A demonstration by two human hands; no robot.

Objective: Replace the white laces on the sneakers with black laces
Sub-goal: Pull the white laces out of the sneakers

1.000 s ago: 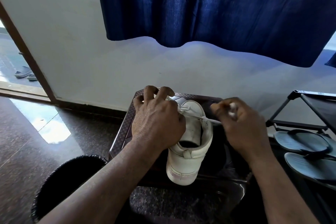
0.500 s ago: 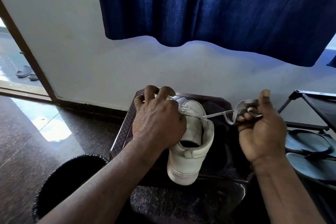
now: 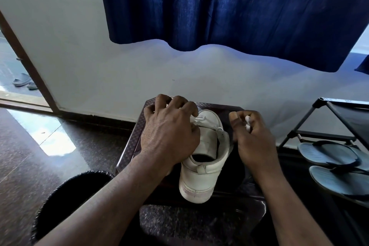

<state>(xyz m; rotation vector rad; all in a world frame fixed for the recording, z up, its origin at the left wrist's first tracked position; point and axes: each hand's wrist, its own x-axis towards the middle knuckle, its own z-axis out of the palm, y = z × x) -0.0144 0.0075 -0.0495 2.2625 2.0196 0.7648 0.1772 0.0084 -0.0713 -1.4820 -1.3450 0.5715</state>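
A white sneaker [image 3: 205, 173] stands on a dark brown stool [image 3: 131, 146], heel toward me, toe toward the wall. My left hand [image 3: 169, 136] lies over the sneaker's left side and front, fingers curled down around it, hiding most of the lacing. My right hand [image 3: 253, 140] is just right of the sneaker's tongue, fingers curled around a bunched white lace [image 3: 248, 123]. A short bit of white lace shows at the top eyelets by the tongue. No black lace is in sight.
A black bin [image 3: 65, 191] stands at lower left on the polished dark floor. A black shoe rack [image 3: 339, 118] with grey flip-flops [image 3: 327, 154] stands at the right. A blue curtain [image 3: 229, 10] hangs on the wall ahead. An open doorway with sandals [image 3: 23, 82] is at far left.
My right hand, which had pulled the white lace out to the right, has come back in next to the sneaker's tongue with the lace bunched in it. My left hand stays on the sneaker.
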